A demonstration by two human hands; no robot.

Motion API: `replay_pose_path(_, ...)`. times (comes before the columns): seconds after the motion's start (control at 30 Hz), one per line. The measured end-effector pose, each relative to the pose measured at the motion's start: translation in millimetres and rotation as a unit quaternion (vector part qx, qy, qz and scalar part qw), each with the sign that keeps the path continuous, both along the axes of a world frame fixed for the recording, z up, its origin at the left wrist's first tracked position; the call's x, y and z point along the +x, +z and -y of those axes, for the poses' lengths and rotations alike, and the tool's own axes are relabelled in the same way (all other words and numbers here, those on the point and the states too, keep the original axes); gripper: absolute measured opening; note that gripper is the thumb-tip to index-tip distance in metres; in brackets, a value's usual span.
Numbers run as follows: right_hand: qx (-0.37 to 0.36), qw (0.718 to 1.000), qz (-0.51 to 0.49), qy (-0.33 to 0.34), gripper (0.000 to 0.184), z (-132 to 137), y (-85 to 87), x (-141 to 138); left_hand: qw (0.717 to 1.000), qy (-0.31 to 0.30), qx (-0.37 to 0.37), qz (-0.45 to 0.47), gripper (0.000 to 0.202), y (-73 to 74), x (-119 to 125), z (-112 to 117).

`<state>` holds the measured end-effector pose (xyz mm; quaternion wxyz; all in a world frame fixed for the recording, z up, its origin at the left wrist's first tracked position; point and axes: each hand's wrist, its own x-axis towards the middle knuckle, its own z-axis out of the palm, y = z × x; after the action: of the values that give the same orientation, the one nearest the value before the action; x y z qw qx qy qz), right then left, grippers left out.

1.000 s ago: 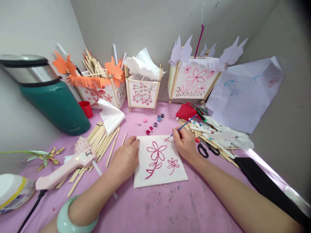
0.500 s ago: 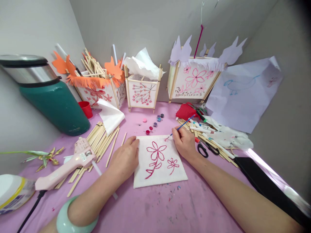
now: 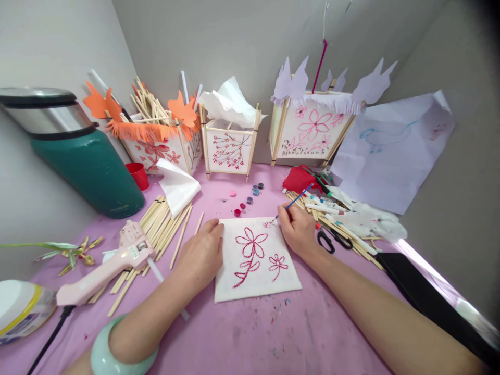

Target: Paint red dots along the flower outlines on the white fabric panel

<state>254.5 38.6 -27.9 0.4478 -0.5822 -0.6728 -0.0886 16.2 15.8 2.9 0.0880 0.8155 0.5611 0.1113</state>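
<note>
A white, cloth-like square [image 3: 255, 289] lies on the purple table covering, painted with a large dark-pink flower, a smaller one and a small mark near its top edge. My right hand [image 3: 299, 229] is closed around a thin blue paintbrush [image 3: 299, 198], whose tip is at that small mark. At the square's upper left edge, my left hand [image 3: 203, 255] grips the side, thumb and fingers together. Small paint pots [image 3: 249, 200] in red, pink, blue and black sit just beyond the square.
Wooden sticks [image 3: 167, 224] and a pink glue gun [image 3: 113, 265] lie left, near a green bottle [image 3: 86, 166]. Decorated lanterns [image 3: 228, 151] stand along the back. Scissors [image 3: 326, 242], markers and more sticks are at right, beside a black strip [image 3: 414, 286].
The brush tip and my right hand have shifted very slightly right at the small mark. My left hand and the square stay in place.
</note>
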Motion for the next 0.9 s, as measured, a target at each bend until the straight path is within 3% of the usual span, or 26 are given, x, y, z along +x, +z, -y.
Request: replay_pose_path(0.9, 0.012, 0.999, -0.043, 0.016, 0.028, 1.2, 0.1, -6.6, 1.0, 0.001, 0.002, -0.004, 0.036, -1.4, 1.1, -1.7)
